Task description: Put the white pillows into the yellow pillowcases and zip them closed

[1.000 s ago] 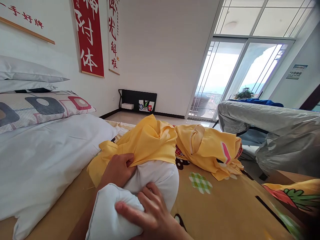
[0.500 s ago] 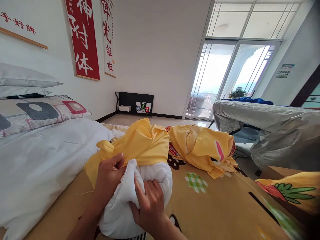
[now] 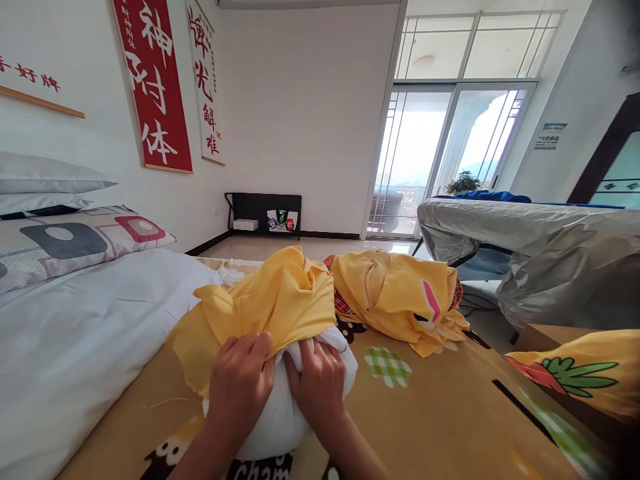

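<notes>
A white pillow lies bunched on the brown patterned bed cover, its far end inside a yellow pillowcase. My left hand is closed on the near edge of the pillowcase, on the pillow's left side. My right hand grips the white pillow just below the case's opening, with its fingertips partly hidden by folds. The far part of the pillow is covered by the yellow cloth.
Beyond to the right lies a yellow bundle of cloth with red plaid trim. White bedding and a patterned pillow fill the left. A carrot-print yellow cloth is at right, near a plastic-covered table.
My left hand has moved right and nearer my right hand. The pillow's white near end has been pushed forward, with less of it showing. The camera view has shifted slightly.
</notes>
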`<control>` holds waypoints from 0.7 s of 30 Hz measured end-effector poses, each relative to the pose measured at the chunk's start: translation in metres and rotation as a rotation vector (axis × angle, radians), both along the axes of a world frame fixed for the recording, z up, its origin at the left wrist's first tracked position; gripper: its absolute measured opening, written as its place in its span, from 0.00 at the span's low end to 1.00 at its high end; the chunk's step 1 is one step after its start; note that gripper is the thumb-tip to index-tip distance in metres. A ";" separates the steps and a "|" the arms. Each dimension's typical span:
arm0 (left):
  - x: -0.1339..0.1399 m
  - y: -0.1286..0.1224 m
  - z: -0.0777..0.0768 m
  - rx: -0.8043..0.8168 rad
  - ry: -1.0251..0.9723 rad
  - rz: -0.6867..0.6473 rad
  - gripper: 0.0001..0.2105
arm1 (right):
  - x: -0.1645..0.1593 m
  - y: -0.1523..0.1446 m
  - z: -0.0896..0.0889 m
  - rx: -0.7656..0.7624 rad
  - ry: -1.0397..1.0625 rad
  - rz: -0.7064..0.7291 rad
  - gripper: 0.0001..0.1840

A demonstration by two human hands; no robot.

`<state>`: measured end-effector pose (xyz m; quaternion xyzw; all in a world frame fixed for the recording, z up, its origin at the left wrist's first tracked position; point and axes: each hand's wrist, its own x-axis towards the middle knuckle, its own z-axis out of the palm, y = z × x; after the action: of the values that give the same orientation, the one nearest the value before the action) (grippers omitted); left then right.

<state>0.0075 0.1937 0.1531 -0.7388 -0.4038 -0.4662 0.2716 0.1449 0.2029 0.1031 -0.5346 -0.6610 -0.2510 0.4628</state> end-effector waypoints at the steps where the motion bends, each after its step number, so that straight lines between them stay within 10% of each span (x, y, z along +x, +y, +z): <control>1: 0.000 0.005 -0.002 -0.010 0.012 0.030 0.10 | 0.000 -0.001 0.004 -0.027 0.012 0.008 0.16; 7: -0.018 0.037 -0.009 -0.197 -0.098 0.143 0.08 | -0.003 -0.042 0.025 0.008 -0.130 0.008 0.22; 13: -0.036 0.037 -0.002 -0.275 -0.263 0.124 0.10 | -0.036 -0.061 -0.018 0.069 -0.222 0.108 0.45; 21: -0.040 0.014 0.005 0.067 -0.167 0.033 0.11 | -0.052 -0.024 -0.034 -0.034 -0.292 0.185 0.46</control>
<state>-0.0320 0.2080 0.1585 -0.6813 -0.4213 -0.5348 0.2690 0.0929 0.1785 0.0686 -0.4371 -0.7718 -0.2711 0.3737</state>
